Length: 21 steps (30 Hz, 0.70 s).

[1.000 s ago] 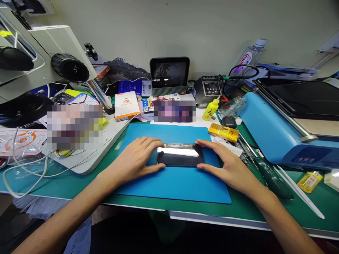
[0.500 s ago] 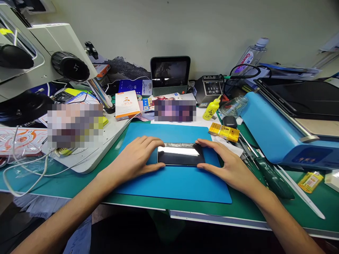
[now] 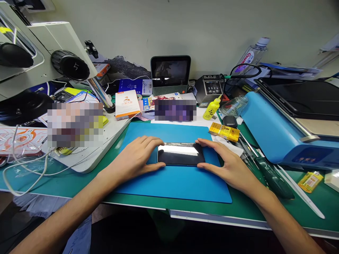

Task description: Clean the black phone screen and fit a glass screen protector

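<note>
A black smartphone [image 3: 181,157], its glossy side up and turned sideways to me, is between my hands over the blue mat [image 3: 172,185]. A bright reflection runs across its face. My left hand [image 3: 140,155] grips the left end, with the thumb at the near edge and the fingers at the far edge. At the other end my right hand [image 3: 225,158] grips it the same way. I cannot tell whether the phone rests on the mat or is lifted slightly.
To the left stands a microscope [image 3: 70,65] on a white base [image 3: 87,157], with a white cable nearby. Behind the mat are an orange-and-white box [image 3: 127,104], a small display [image 3: 171,72] and a yellow bottle [image 3: 212,108]. At right are a blue machine [image 3: 267,130] and a green-handled tool [image 3: 274,178].
The reflection on the phone's face has shifted slightly, as though it tilted a little. Both hands keep their places at its ends.
</note>
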Tool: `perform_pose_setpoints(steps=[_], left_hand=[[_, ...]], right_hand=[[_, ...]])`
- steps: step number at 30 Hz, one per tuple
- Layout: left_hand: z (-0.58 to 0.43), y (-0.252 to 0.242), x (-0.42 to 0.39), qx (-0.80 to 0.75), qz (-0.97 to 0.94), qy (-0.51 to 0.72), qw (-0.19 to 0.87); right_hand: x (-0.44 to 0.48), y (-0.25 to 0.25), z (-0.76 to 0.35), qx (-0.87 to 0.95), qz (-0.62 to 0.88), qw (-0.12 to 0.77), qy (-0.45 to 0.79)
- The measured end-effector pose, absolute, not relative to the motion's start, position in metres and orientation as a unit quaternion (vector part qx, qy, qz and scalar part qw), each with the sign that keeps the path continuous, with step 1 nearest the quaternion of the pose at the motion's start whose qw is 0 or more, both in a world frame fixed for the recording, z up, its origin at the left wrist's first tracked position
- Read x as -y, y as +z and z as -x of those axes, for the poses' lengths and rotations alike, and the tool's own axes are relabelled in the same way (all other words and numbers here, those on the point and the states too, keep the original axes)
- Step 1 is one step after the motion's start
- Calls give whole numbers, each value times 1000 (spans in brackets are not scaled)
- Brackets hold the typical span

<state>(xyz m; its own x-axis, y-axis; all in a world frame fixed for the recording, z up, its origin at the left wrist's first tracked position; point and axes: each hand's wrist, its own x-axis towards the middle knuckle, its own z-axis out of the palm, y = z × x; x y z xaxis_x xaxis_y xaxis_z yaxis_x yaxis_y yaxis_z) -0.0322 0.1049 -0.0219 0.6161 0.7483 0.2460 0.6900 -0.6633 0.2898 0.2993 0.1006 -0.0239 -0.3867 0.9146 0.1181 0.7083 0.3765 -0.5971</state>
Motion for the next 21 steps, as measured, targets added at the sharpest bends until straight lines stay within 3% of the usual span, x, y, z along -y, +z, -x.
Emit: perform_pose_setpoints(steps=[16, 21], left_hand=[[35, -25, -106, -399, -891, 187, 107], [45, -25, -110, -406, -878, 187, 173]], right_hand=[[-101, -25, -298, 798, 511, 216, 236], [-101, -23, -298, 800, 509, 216, 233]])
